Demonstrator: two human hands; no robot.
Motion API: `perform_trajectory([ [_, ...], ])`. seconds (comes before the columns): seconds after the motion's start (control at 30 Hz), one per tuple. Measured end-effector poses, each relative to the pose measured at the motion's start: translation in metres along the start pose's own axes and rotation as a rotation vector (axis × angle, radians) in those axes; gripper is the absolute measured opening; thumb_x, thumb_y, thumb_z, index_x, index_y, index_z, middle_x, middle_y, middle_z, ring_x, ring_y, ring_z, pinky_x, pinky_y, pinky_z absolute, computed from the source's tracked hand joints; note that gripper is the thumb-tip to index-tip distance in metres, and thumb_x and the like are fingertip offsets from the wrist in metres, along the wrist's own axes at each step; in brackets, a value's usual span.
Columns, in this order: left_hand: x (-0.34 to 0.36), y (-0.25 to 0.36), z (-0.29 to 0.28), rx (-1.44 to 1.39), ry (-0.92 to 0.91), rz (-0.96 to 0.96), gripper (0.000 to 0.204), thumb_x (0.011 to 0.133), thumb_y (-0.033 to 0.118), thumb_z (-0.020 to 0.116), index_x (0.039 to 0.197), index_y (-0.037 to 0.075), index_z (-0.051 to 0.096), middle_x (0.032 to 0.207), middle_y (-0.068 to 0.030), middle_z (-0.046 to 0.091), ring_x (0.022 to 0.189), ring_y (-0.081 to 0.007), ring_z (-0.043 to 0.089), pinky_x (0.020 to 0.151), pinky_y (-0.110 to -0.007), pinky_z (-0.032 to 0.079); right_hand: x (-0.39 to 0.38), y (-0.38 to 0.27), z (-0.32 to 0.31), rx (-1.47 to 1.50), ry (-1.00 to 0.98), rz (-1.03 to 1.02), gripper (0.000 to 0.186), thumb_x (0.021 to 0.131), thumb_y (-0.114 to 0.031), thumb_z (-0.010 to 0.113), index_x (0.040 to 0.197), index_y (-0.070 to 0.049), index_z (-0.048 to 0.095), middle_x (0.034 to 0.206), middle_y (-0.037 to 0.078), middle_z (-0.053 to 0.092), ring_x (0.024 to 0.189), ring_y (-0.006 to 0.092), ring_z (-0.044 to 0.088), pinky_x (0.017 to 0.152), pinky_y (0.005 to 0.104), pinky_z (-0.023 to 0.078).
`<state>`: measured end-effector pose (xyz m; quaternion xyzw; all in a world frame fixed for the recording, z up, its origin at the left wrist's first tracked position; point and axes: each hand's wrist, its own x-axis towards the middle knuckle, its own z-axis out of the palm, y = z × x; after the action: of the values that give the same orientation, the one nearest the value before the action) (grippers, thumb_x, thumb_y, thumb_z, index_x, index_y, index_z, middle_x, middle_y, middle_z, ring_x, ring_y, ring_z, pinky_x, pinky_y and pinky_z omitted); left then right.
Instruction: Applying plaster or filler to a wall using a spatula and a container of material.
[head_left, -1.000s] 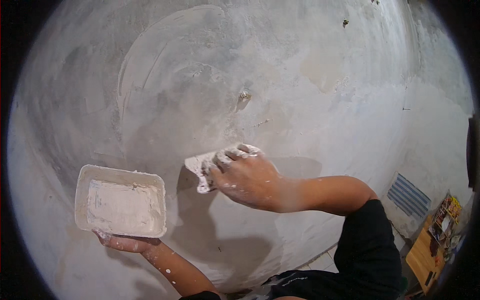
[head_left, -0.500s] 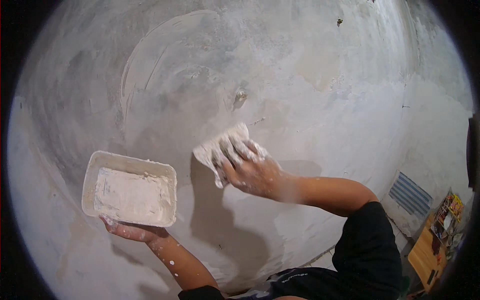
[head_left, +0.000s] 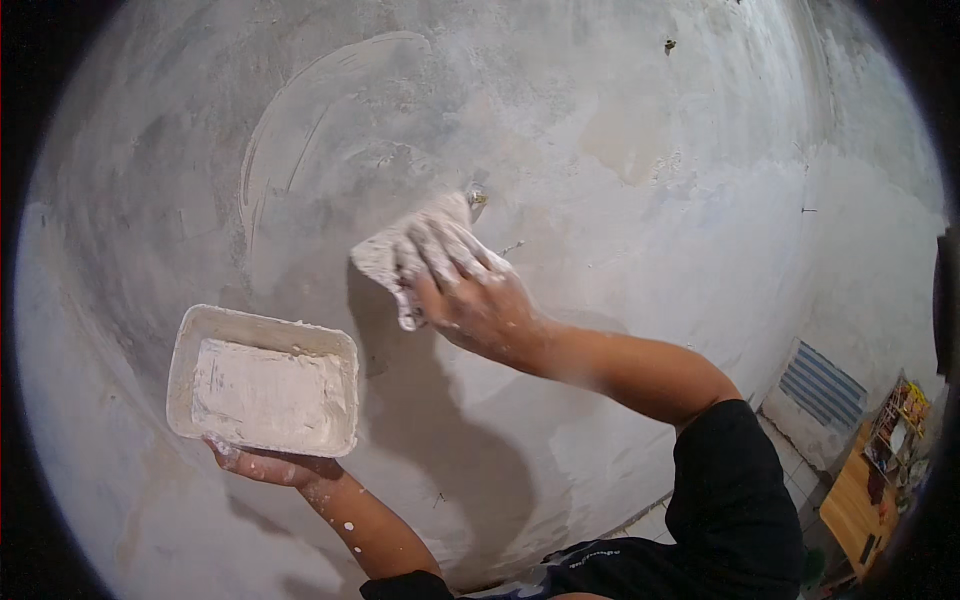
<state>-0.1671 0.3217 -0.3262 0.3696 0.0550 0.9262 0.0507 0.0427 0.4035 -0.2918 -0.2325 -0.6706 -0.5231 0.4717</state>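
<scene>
My left hand [head_left: 272, 465] grips a white rectangular tub [head_left: 352, 400] from below, its fingers mostly hidden under it. Pale putty [head_left: 265, 392] lies thick inside the tub, and more is crusted along the rim. Spread over the back of a putty-coated scraper [head_left: 385, 250], my right hand [head_left: 465, 285] presses its blade against the grey wall [head_left: 560, 110]. White smears cover the fingers of that hand. Just beyond the blade's upper corner, a small metal fitting [head_left: 477, 197] sticks out of the wall.
Curved ridges of putty [head_left: 275, 130] mark the wall at upper left. A small dark hole [head_left: 669, 47] shows high up. At lower right are a blue-striped panel [head_left: 822, 383] and a wooden table [head_left: 855, 500] with a heap of colourful packets [head_left: 900, 430].
My right hand and the scraper have slid up and to the left across the wall, close to the metal fitting. The left hand and tub have barely moved.
</scene>
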Motion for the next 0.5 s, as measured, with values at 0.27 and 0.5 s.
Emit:
perform_trajectory([
  [0.27,0.010,-0.010,-0.032,0.197,-0.030,0.109,0.070,0.086,0.053,0.036,0.127,-0.004,0.037,0.125,-0.0216,0.042,0.112,-0.0324,0.047,0.091,-0.046,0.045,-0.062,-0.011,-0.043,0.316,-0.516,0.058,0.028,0.076,-0.013,0.055,0.098,0.004,0.057,0.101,0.024,0.060,0.097,0.0326,0.060,0.079,0.0389,0.051],
  [0.5,0.005,-0.013,-0.011,0.088,-0.004,-0.028,0.071,0.086,0.053,0.036,0.127,-0.005,0.037,0.125,-0.0232,0.041,0.110,-0.0335,0.048,0.088,-0.047,0.047,0.037,0.017,-0.020,0.172,0.009,-0.062,0.024,0.079,-0.018,0.055,0.095,0.000,0.059,0.095,0.019,0.062,0.089,0.0282,0.061,0.071,0.0389,0.051],
])
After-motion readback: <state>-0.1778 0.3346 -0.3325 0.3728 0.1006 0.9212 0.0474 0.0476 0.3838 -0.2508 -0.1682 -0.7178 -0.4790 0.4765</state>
